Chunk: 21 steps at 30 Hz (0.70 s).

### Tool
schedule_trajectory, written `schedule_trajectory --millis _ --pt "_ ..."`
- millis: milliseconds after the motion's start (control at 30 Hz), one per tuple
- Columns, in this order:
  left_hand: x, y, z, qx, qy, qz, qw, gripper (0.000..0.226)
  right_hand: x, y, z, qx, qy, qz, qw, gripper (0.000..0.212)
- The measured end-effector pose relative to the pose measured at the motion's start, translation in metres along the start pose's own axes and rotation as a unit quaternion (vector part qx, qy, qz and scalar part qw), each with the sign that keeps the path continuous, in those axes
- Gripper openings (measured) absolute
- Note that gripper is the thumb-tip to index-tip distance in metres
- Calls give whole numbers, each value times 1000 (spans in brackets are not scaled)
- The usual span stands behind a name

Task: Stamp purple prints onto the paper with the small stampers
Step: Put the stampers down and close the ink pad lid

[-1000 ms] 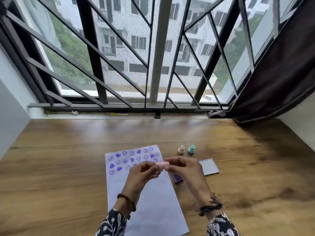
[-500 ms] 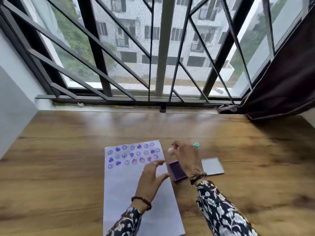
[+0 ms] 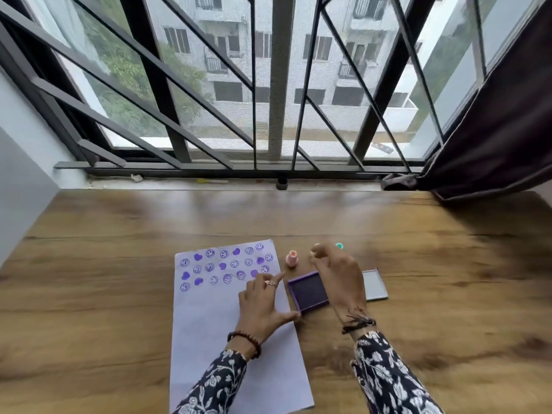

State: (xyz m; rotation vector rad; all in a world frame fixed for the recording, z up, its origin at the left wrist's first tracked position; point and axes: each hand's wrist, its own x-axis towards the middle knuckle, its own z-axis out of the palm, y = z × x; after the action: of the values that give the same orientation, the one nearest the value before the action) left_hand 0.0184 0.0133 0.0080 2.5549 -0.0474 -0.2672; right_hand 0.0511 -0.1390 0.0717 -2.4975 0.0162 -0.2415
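Note:
A white paper sheet (image 3: 215, 324) lies on the wooden table, with rows of purple smiley and heart prints across its top. My left hand (image 3: 263, 306) rests flat on the sheet's right edge, fingers spread. A pink stamper (image 3: 292, 258) stands upright by itself just past the paper's top right corner. My right hand (image 3: 337, 276) reaches over the open purple ink pad (image 3: 307, 291), and its fingertips pinch a beige stamper (image 3: 316, 245), which is blurred. Right behind that hand a teal stamper (image 3: 339, 245) peeks out.
The ink pad's grey lid (image 3: 373, 283) lies to the right, partly under my right wrist. The wooden table (image 3: 119, 264) runs up to a barred window (image 3: 280, 85). A dark curtain (image 3: 493, 130) hangs at the far right corner.
My right hand set the pink stamper down beyond the paper's corner and shifted right onto the beige stamper. My left hand dropped flat onto the paper.

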Motion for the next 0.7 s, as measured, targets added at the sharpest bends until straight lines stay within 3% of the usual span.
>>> schedule_trajectory --millis 133,267,400,467,567,700 --pt "-1 3 4 28 20 3 999 78 -28 40 -20 57 60 126 989 9" --pt "-1 1 7 28 37 5 999 75 -43 76 -28 6 93 217 972 14" --pt "-3 0 10 18 54 10 998 73 -44 91 -34 -31 65 261 963 35" --pt "-4 1 10 16 58 9 998 72 -42 95 -32 -19 46 280 959 36" --pt "-5 3 11 11 55 8 998 71 -36 100 -29 53 63 315 946 31" --pt "-6 3 12 7 55 4 998 71 -31 82 -33 188 172 334 908 20"
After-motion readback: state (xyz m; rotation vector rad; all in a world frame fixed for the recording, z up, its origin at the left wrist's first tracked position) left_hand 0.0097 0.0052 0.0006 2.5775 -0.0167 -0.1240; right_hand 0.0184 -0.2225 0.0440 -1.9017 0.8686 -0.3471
